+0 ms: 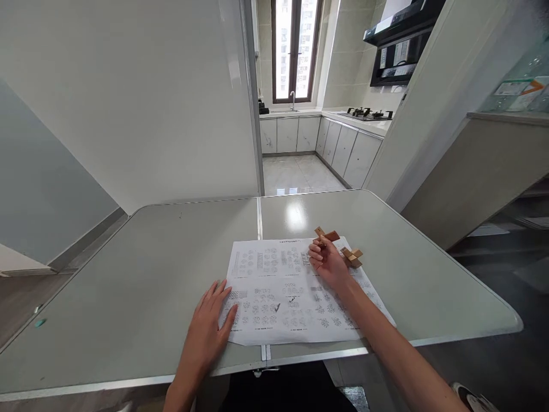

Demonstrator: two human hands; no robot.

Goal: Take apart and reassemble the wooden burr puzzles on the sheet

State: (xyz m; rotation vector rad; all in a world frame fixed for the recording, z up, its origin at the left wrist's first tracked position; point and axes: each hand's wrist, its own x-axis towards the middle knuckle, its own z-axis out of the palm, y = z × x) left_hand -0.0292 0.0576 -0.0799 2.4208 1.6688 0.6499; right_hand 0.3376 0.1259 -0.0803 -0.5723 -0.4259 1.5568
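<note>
A large white sheet of paper (278, 280) printed with rows of small diagrams lies on the table, with a couple of dark check marks drawn on it. My left hand (212, 317) rests flat over its left edge, fingers stretched out. Over the sheet's upper right part, my right hand (328, 260) is closed, its fingertips on a small crossed wooden piece (332, 236); part of that piece is hidden by the fingers. Just right of this hand, a second crossed wooden piece (351, 257) sits at the paper's right edge.
The pale table (150, 274) has a metal seam across its middle and rounded corners. A small green object (40, 323) lies near its left edge. Beyond the table, a doorway opens to a kitchen with a gas stove (369, 114). Plastic-wrapped bottles (518, 86) stand at right.
</note>
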